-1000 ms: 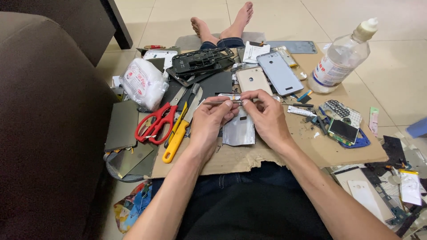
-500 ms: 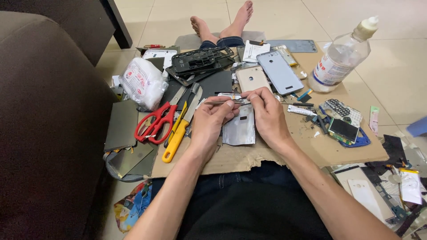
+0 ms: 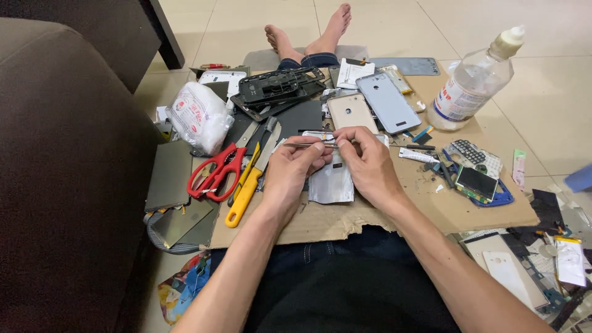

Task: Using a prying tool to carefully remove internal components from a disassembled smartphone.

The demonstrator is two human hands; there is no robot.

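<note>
While the left hand (image 3: 288, 176) is pinched on thin metal tweezers (image 3: 300, 145), a small silver part (image 3: 327, 137) is gripped by the right hand (image 3: 368, 161); silver foil (image 3: 331, 183) lies just beneath, red scissors (image 3: 216, 171) leftward.

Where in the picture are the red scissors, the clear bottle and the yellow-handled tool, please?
Red scissors (image 3: 213, 174): head view, on the red handle loops.
Clear bottle (image 3: 472, 86): head view, on its body by the label.
Yellow-handled tool (image 3: 245, 196): head view, on the yellow handle.
</note>
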